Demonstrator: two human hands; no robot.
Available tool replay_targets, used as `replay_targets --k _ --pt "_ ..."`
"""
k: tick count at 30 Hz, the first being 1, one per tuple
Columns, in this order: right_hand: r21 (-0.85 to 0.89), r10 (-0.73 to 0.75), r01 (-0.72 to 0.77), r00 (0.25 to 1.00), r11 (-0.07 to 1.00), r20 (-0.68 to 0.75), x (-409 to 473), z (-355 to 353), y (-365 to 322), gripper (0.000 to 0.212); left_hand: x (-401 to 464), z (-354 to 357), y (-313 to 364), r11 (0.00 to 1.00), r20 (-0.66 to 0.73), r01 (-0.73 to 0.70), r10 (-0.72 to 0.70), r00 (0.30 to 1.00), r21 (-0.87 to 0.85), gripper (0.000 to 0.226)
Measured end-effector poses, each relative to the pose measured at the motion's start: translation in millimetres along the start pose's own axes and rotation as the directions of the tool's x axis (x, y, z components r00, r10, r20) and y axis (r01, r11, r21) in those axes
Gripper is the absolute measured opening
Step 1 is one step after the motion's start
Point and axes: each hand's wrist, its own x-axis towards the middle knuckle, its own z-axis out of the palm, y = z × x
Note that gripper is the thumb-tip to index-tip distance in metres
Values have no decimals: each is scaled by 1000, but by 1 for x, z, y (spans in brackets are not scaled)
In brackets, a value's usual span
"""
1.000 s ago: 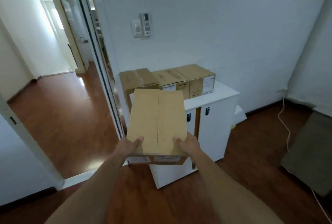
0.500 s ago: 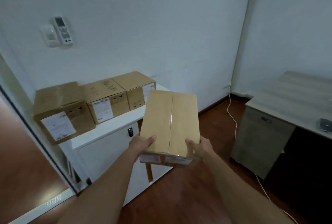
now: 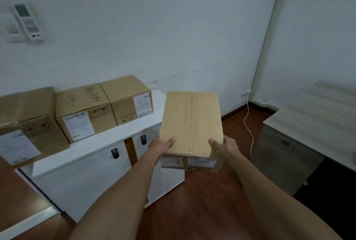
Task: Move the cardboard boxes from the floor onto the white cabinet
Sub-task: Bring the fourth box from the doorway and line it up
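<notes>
We grip a matte, tape-seamed cardboard box [image 3: 191, 124] between left hand [image 3: 161, 146] and right hand [image 3: 225, 147], fingers closed on its near corners, beside the smooth white cabinet [image 3: 107, 139] bearing three rectangular boxes [image 3: 84, 110].

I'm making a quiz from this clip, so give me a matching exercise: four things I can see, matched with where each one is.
Things:
1. carried box
2. handwritten box
3. remote control
4. white cable

Places:
A. hanging down by the room corner to the floor
B. middle of the row on the white cabinet
C. between the left hand and right hand
D. mounted on the wall, upper left

Pairs: 1-C, 2-B, 3-D, 4-A
</notes>
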Motion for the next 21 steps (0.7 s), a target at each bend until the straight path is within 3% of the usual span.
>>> replay_targets --k 8,16,21 --pt "-151 -64 76 995 986 82 148 15 -63 53 127 -6 54 994 -38 31 -27 999 106 65" --pt "-170 -103 141 972 975 212 271 51 -90 48 210 3 75 979 -205 96 -59 977 179 60" --pt "-212 -159 214 955 954 250 333 60 -120 50 239 20 96 975 -322 154 -95 942 163 71"
